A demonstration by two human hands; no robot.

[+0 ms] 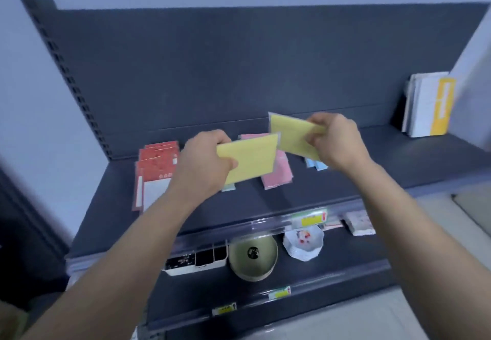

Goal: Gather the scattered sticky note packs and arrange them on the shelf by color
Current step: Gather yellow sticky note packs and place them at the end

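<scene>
Above the shelf's (345, 180) middle, your left hand (204, 159) holds the left-hand pack (252, 160) just left of the right-hand pack (289, 133) in your right hand (337, 140). On the shelf, a left pile (156, 172) lies near the left edge, a middle pile (279, 175) under your packs, and upright folders (427, 106) at the back right corner. On the lower shelf (345, 268), a bowl (252, 257) sits right of a divided tray (196, 260).

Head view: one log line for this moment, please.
left hand holds yellow pack | right hand holds second yellow pack | on shelf: red packs, pink packs, blue packs
</scene>
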